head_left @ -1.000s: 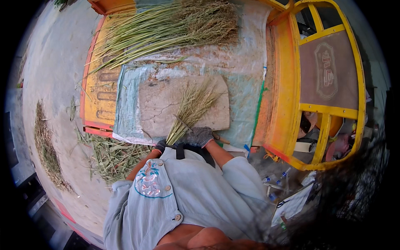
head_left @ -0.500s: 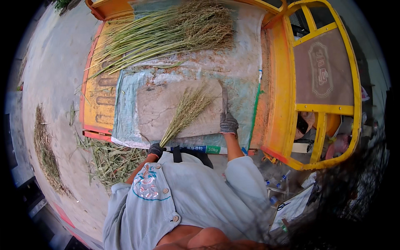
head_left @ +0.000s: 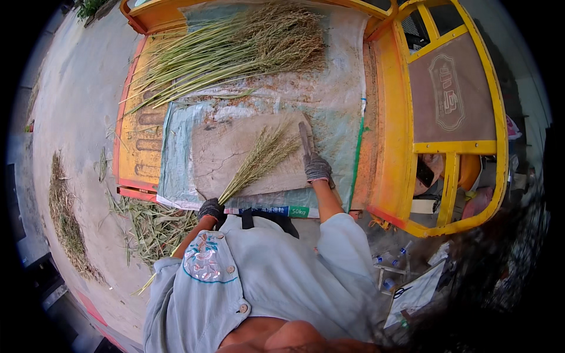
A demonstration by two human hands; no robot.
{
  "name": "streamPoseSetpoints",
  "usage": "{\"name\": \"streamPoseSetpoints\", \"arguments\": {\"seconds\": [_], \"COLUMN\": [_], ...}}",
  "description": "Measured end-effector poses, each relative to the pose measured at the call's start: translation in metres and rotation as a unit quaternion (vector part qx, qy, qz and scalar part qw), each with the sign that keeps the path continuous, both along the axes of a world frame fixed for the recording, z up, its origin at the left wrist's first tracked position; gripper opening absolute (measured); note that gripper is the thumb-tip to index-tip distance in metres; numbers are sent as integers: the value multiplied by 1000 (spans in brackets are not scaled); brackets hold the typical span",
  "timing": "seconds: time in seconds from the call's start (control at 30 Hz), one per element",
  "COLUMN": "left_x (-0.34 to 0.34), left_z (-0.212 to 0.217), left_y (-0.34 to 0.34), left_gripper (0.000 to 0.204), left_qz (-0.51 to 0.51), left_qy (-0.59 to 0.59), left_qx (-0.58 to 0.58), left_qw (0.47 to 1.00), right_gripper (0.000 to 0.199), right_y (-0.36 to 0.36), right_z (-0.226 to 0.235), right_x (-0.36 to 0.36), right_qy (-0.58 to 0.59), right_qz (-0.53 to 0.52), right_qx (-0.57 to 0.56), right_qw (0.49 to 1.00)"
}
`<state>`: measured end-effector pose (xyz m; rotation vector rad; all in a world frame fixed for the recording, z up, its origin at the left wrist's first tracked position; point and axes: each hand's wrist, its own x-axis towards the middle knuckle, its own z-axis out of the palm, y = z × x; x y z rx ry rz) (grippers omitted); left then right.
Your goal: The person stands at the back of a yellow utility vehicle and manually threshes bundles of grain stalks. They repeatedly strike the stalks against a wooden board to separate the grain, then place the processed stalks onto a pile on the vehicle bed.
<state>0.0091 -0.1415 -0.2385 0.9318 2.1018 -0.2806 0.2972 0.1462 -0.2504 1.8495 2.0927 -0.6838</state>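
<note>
Stems of a small bundle of seed heads (head_left: 258,162) sit in the gloved left hand (head_left: 210,209), closed round them, the tops lying over a slab (head_left: 220,144); stem ends (head_left: 145,285), seemingly the bundle's own, newly show beside the left forearm (head_left: 186,237). A little farther out, the gloved right hand (head_left: 318,167) grips a flat, blade-like tool (head_left: 304,139) (its exact kind is hard to tell). Compared with a second ago, the tool no longer crosses the stems but stands clear at the slab's right side, leaving the bundle to the left hand alone. Beneath spreads a pale sheet (head_left: 346,123); beyond, a larger heap of stalks (head_left: 235,50) lies across the yellow cart bed (head_left: 128,159)
</note>
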Motion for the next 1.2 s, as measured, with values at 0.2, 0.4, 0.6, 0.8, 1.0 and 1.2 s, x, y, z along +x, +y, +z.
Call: {"name": "streamPoseSetpoints", "arguments": {"seconds": [0.2,0.4,0.6,0.8,1.0,1.2], "left_x": [-11,-28,-32,-33,-32,-24], "left_z": [-10,-28,-10,-10,0,22], "left_y": [-3,-14,-3,-3,-1,10], "left_gripper": [33,34,32,36,30,21], "left_qz": [-2,-41,-42,-46,-43,-49], "left_qy": [10,24,25,27,35,106], "left_qx": [2,49,-26,-10,-42,-55], "left_qw": [1000,998,998,999,998,992], "right_gripper": [36,45,47,39,46,36], "right_y": [-98,0,-25,-79,-2,-78], "right_z": [-2,-15,0,-17,-18,7], "right_x": [-41,30,-3,-18,36,-64], "right_qy": [106,-13,7,76,2,71], "right_qz": [387,-1,-27,306,-88,187], "right_qx": [-23,-74,64,-57,65,33], "right_qw": [916,997,998,947,994,979]}}
